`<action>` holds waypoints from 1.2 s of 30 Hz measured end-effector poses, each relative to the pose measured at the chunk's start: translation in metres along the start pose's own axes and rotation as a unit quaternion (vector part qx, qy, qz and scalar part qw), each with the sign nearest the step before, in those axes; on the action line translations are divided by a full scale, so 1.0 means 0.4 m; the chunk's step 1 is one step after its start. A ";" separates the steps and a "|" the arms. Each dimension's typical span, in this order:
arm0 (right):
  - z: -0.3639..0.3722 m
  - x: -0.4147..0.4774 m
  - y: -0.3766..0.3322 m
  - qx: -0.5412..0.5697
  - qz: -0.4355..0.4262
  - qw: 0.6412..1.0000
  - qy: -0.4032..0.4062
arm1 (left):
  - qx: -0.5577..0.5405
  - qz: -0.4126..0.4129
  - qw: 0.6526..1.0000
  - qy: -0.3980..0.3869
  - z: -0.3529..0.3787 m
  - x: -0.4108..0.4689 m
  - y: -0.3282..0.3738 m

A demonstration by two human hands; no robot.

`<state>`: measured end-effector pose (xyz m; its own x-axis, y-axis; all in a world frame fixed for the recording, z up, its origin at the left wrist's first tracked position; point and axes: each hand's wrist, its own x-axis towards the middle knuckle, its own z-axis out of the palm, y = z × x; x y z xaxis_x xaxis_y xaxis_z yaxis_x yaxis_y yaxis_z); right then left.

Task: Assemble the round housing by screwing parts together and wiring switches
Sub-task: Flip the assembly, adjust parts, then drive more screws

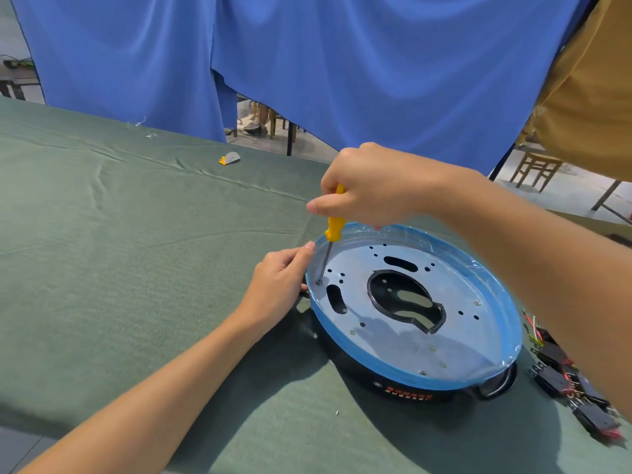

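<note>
A green cloth covers the table [102,234], with a small yellow and grey scrap [229,158] lying far back. The left hand [278,282] steadies the round housing [376,367], fingers curled against its left wall, thumb up on the blue rim. The housing sits right of centre on the cloth, its pale metal plate [393,340] facing up. The right hand [369,186] is wrapped tight round the yellow screwdriver [333,227], held nearly upright with its tip on a screw [319,282] by the left rim. Black switches [578,391] with red wires lie just beside the housing, far right
</note>
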<state>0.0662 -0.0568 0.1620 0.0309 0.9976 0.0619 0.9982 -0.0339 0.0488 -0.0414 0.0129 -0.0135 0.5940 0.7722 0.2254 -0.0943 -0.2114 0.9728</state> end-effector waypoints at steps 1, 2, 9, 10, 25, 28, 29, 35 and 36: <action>-0.001 0.003 -0.005 -0.012 0.008 1.000 -0.005 | 0.002 -0.001 1.000 0.000 0.000 -0.001 0.000; -0.005 0.003 -0.008 -0.020 0.017 1.000 -0.017 | 0.004 -0.002 1.000 0.001 0.000 -0.001 0.001; -0.029 -0.021 -0.018 0.001 0.014 0.999 -0.050 | 0.032 0.008 0.999 0.020 -0.002 -0.002 -0.004; -0.024 -0.018 -0.018 0.006 0.012 0.999 -0.038 | 0.038 0.010 0.999 0.020 -0.002 -0.004 -0.002; -0.001 0.000 -0.025 -0.017 0.003 1.000 -0.017 | 0.122 0.003 0.992 0.021 -0.009 -0.011 0.017; -0.006 0.003 -0.022 -0.020 0.026 0.999 -0.043 | 0.166 -0.068 0.984 0.000 -0.030 -0.020 0.041; -0.009 0.000 -0.018 -0.017 0.033 0.998 -0.057 | 0.178 -0.093 0.979 -0.028 -0.039 -0.030 0.054; -0.012 -0.023 -0.001 -0.005 0.051 0.996 -0.069 | 0.186 -0.201 0.947 -0.165 -0.029 -0.079 0.119; -0.010 -0.027 -0.001 0.005 0.051 0.996 -0.066 | 0.181 -0.211 0.950 -0.142 -0.013 -0.082 0.123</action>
<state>0.0653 -0.0679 0.1652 0.1386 0.9881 -0.0666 0.9899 -0.1362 0.0393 -0.0698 -0.0197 0.0272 0.7144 0.6525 -0.2530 0.4498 -0.1513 0.8802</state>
